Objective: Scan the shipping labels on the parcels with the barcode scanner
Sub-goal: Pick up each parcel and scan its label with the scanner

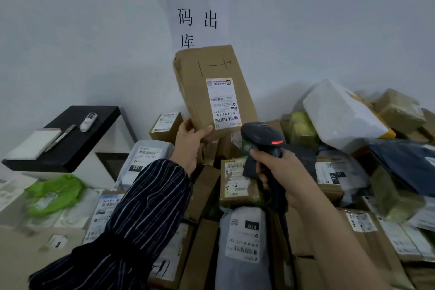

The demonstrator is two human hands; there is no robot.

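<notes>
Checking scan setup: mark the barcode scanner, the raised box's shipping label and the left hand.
barcode scanner (259, 134), head view, its head
shipping label (222, 103), head view, its middle
left hand (190, 141), head view, middle, gripping box (200, 70)

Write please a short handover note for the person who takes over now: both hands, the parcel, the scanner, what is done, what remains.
Left hand holds a cardboard parcel up by its lower corner, shipping label facing the head camera.
Right hand grips the barcode scanner, red light on, just below the label.
Done: unclear whether this label has registered.
Remaining: the pile of parcels below, labels visible on several.
</notes>
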